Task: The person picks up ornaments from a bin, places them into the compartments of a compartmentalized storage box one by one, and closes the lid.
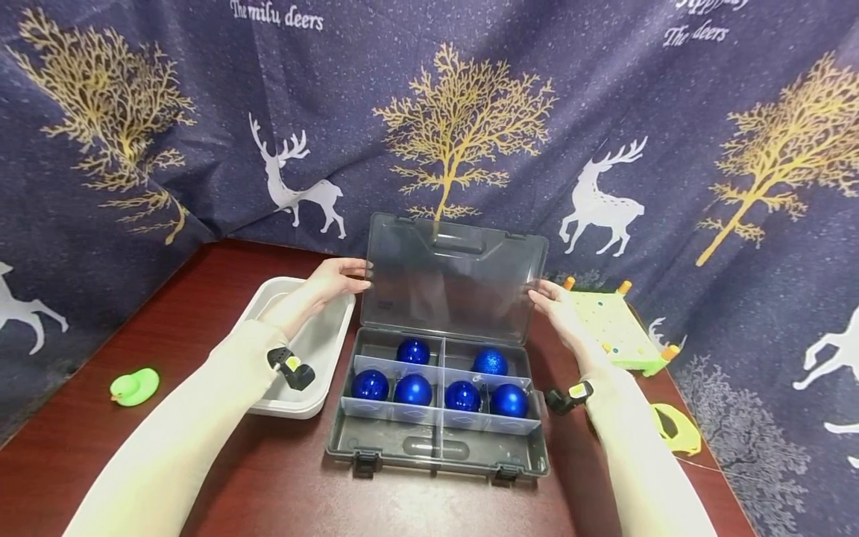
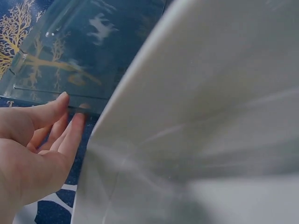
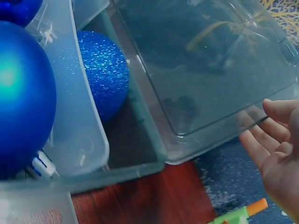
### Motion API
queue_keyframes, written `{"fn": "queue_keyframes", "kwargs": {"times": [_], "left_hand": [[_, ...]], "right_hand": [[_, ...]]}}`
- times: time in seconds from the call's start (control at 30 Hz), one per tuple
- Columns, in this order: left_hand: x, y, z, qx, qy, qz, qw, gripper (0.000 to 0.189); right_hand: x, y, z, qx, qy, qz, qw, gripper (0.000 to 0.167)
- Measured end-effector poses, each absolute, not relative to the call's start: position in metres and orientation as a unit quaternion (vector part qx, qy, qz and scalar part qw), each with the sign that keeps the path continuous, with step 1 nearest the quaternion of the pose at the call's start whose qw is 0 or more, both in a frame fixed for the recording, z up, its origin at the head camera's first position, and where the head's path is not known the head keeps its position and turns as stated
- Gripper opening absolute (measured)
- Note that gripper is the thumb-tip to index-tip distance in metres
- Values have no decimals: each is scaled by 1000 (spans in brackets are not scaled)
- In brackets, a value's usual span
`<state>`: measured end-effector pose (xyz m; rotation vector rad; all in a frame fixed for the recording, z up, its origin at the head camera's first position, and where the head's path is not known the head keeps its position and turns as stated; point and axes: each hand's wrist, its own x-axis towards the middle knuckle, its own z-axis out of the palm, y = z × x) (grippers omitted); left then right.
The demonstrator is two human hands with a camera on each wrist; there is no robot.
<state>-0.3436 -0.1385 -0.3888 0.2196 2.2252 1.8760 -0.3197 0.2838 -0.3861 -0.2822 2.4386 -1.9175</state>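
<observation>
A grey translucent storage box stands on the table, its hinged lid raised at the back. My left hand pinches the lid's left edge, thumb in front and fingertips behind the plastic. At the opposite edge, my right hand grips the lid the same way; its fingers show partly through it. Shiny, matte and glittery blue Christmas baubles fill the middle compartments in pairs. One bauble sits in the back left compartment and a glittery bauble in the back right. The front compartments hold none.
A white plastic basin stands left of the box, under my left forearm. Farther left lies a green toy duck. On the right are a pale green pegged board and a yellow-green object. A patterned cloth hangs behind the table.
</observation>
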Motion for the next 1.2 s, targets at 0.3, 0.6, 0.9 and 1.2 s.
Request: {"fn": "queue_keyframes", "kwargs": {"times": [0.3,0.6,0.9,1.2], "left_hand": [[-333,-148,-380,123,746,643,124,47],[-313,-159,-376,217,708,656,146,63],[-295,-169,-374,236,708,642,177,62],[-282,-177,-360,201,775,555,225,48]], "right_hand": [[-287,297,-368,-81,815,-571,60,65],[-271,302,-384,-207,742,-637,-8,32],[-249,311,-389,-254,685,-680,58,29],[-230,326,-388,-202,743,-627,122,23]]}}
